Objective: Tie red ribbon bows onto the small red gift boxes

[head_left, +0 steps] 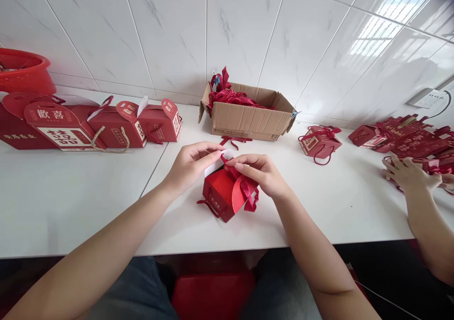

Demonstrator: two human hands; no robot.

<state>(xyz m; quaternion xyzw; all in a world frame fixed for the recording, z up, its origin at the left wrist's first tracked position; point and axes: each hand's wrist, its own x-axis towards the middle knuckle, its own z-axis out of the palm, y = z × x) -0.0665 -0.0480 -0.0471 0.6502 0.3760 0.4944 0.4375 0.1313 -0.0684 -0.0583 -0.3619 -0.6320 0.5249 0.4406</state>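
A small red gift box stands in front of me on the white table, with a rope handle hanging on its near side. A red satin ribbon runs over its rounded top flap, with a loose end hanging at the right. My left hand is at the box's far left, thumb and fingers pinched on the ribbon beside the raised white inner flap. From the right, my right hand pinches the ribbon at the top of the box. The exact spot between the fingertips is partly hidden.
Behind the box stands a cardboard carton of red ribbons; one loose ribbon lies before it. Red gift boxes line the left, near a red basin. A ribboned box stands right; beyond, another person's hand touches more boxes.
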